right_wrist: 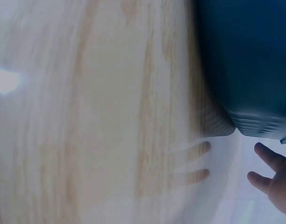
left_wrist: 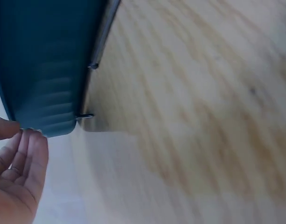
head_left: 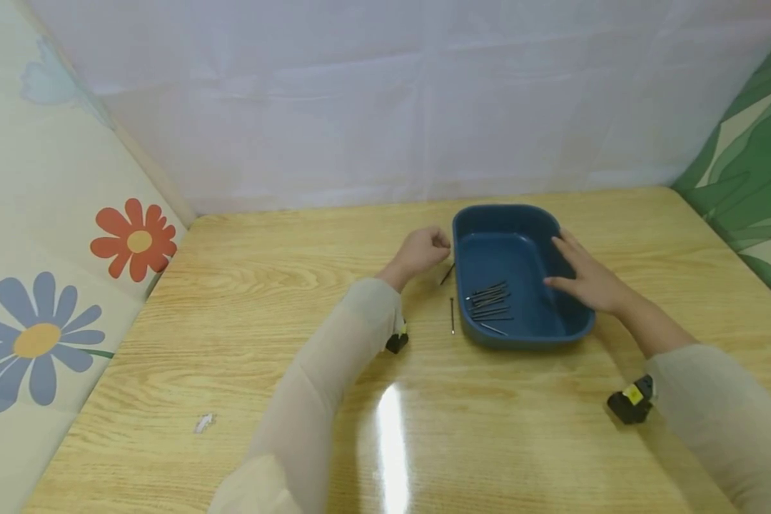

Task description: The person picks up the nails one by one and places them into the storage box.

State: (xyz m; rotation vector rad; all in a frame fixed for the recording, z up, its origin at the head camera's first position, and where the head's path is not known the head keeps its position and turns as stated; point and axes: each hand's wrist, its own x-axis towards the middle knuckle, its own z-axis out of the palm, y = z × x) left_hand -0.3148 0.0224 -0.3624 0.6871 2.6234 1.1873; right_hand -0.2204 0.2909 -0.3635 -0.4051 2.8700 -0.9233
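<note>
A blue plastic bin [head_left: 520,335] stands on the table, with several long, thin, dark nails [head_left: 490,303] lying in its front left part. Outside its left wall, one nail [head_left: 452,316] lies on the table and another nail [head_left: 447,274] lies farther back. My left hand [head_left: 420,250] is by the bin's back left side, fingers bent. In the left wrist view its thumb [left_wrist: 5,128] and fingertips come close together; whether something is between them is unclear. My right hand [head_left: 591,282] is at the bin's right rim, fingers spread, with two fingers [right_wrist: 269,156] extended outside the wall.
The wooden table [head_left: 263,285] meets a white cloth backdrop [head_left: 360,128] behind and flowered panels at both sides. A small whitish mark [head_left: 204,422] is on the front left of the tabletop. Dark wrist devices [head_left: 631,401] are by both sleeves.
</note>
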